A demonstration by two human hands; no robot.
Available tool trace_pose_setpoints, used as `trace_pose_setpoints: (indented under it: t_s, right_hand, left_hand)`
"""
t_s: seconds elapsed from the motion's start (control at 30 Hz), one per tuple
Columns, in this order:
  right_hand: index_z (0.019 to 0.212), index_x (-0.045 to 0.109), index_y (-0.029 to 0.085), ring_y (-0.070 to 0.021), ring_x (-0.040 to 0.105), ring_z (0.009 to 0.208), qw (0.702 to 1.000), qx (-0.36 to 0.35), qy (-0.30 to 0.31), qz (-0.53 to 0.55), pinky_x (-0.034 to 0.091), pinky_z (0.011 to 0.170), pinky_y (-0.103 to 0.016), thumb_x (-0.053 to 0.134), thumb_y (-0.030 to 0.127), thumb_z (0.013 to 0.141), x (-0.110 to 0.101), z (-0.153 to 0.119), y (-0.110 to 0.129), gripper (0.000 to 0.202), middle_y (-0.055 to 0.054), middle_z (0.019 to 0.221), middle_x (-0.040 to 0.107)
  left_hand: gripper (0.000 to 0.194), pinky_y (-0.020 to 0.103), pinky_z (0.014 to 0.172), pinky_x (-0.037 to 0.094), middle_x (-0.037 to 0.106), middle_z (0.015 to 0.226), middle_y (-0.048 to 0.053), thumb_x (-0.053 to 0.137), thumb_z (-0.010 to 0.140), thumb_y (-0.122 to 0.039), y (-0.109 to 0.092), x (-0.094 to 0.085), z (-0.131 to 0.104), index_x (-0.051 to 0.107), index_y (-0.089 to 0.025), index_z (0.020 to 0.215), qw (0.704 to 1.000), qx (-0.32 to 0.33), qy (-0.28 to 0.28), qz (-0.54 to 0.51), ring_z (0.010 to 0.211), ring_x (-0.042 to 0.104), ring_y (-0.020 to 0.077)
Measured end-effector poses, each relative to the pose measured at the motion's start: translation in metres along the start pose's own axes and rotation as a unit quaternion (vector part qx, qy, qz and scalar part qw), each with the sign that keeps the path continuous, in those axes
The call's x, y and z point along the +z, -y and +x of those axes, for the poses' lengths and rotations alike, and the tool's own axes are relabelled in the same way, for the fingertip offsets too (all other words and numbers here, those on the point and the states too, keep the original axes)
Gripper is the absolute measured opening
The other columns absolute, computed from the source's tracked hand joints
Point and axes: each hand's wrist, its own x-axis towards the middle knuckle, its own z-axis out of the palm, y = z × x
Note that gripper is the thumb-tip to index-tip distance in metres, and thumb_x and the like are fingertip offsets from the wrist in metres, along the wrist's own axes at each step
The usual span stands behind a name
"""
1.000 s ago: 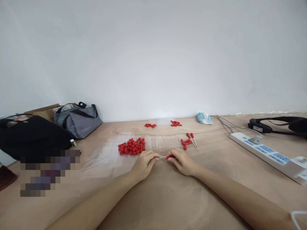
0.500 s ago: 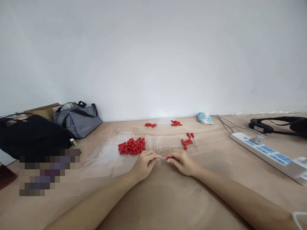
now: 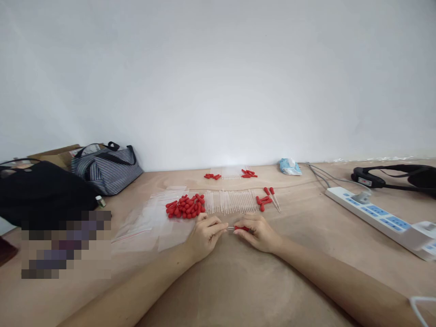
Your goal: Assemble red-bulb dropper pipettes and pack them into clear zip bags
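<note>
My left hand (image 3: pixel 207 235) pinches a thin glass dropper tube (image 3: pixel 230 228) between thumb and fingers. My right hand (image 3: pixel 258 232) is closed around a red rubber bulb (image 3: pixel 240 228) at the tube's right end; fingers partly cover where the two meet. Just beyond lies a row of clear glass tubes (image 3: pixel 231 201) side by side. To their left is a heap of red rubber bulbs (image 3: pixel 185 207). On the right are several loose red bulbs (image 3: pixel 264 201) and two droppers (image 3: pixel 273 195) with red bulbs fitted on their tubes.
Clear plastic bags (image 3: pixel 143 222) lie left of the heap. Near the wall is another group of tubes (image 3: pixel 231 172) with red bulbs. A white power strip (image 3: pixel 371 215) and black headset (image 3: pixel 374 177) sit right, a blue packet (image 3: pixel 290 166) behind, a striped bag (image 3: pixel 112 170) left.
Both hands have stayed close together and shifted only slightly. Less of the tube shows between them, and more of the red bulb is visible at my right fingers.
</note>
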Motion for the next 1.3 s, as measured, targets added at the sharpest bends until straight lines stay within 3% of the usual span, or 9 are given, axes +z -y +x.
trace_pose_setpoints:
  t_s: [0.23, 0.47, 0.63, 0.8, 1.03, 1.13, 1.3]
  right_hand:
    - [0.082, 0.059, 0.019, -0.0154, 0.052, 0.070, 0.995, -0.013, 0.041, -0.088, 0.030, 0.066, -0.031, 0.044, 0.029, 0.083, -0.001, 0.006, 0.005, 0.018, -0.004, 0.072, 0.063]
    - [0.082, 0.058, 0.017, -0.0150, 0.050, 0.069, 0.995, -0.011, 0.048, -0.089, 0.029, 0.066, -0.030, 0.045, 0.027, 0.083, 0.003, 0.012, 0.005, 0.016, -0.003, 0.071, 0.061]
    - [0.085, 0.059, 0.019, -0.0153, 0.051, 0.072, 0.997, -0.003, 0.060, -0.058, 0.031, 0.068, -0.030, 0.046, 0.029, 0.083, 0.000, 0.011, 0.001, 0.017, -0.003, 0.075, 0.062]
    - [0.102, 0.057, 0.020, -0.0171, 0.052, 0.077, 0.997, 0.077, -0.006, 0.009, 0.037, 0.071, -0.032, 0.054, 0.036, 0.078, -0.005, 0.006, -0.006, 0.029, -0.005, 0.081, 0.063]
    - [0.080, 0.062, 0.020, -0.0155, 0.052, 0.077, 0.988, 0.111, -0.017, 0.108, 0.038, 0.074, -0.032, 0.054, 0.028, 0.078, -0.011, 0.007, -0.010, 0.012, -0.003, 0.080, 0.063]
    - [0.078, 0.061, 0.018, -0.0137, 0.051, 0.067, 0.956, 0.206, -0.064, 0.197, 0.039, 0.066, -0.029, 0.060, 0.032, 0.071, -0.009, 0.009, -0.013, 0.016, -0.001, 0.069, 0.059]
    - [0.088, 0.056, 0.017, -0.0092, 0.046, 0.054, 0.839, 0.323, -0.123, 0.420, 0.037, 0.057, -0.024, 0.068, 0.041, 0.058, 0.011, 0.017, 0.003, 0.041, 0.004, 0.060, 0.053]
  left_hand:
    - [0.022, 0.031, 0.067, 0.030, 0.060, 0.068, 0.002, 0.041, 0.086, -0.020, -0.001, 0.003, -0.001, 0.063, -0.018, 0.086, 0.998, 0.032, -0.048, -0.004, 0.062, 0.052, 0.0129]
    - [0.022, 0.031, 0.068, 0.031, 0.060, 0.068, 0.002, 0.041, 0.086, -0.020, -0.002, 0.003, 0.000, 0.063, -0.019, 0.085, 0.999, 0.009, -0.036, -0.005, 0.063, 0.052, 0.0131]
    - [0.020, 0.031, 0.068, 0.032, 0.061, 0.069, 0.002, 0.042, 0.085, -0.021, -0.002, 0.003, 0.002, 0.062, -0.018, 0.085, 0.999, 0.009, -0.039, -0.019, 0.063, 0.053, 0.0129]
    - [0.019, 0.029, 0.070, 0.036, 0.062, 0.071, 0.002, 0.043, 0.086, -0.025, -0.002, 0.004, 0.003, 0.061, -0.018, 0.086, 0.996, -0.016, -0.077, -0.032, 0.065, 0.055, 0.0128]
    - [0.018, 0.029, 0.069, 0.037, 0.063, 0.072, 0.002, 0.049, 0.082, -0.028, -0.001, -0.002, 0.003, 0.062, -0.017, 0.088, 0.996, -0.051, -0.058, -0.052, 0.066, 0.054, 0.0139]
    - [0.018, 0.030, 0.071, 0.036, 0.062, 0.063, -0.001, 0.049, 0.082, -0.027, -0.001, -0.004, 0.003, 0.064, -0.018, 0.078, 0.995, -0.086, -0.029, -0.050, 0.058, 0.052, 0.0127]
    - [0.024, 0.030, 0.068, 0.036, 0.063, 0.058, -0.003, 0.046, 0.083, -0.027, -0.006, -0.002, 0.007, 0.064, -0.019, 0.069, 0.985, -0.151, -0.024, -0.075, 0.053, 0.052, 0.0112]
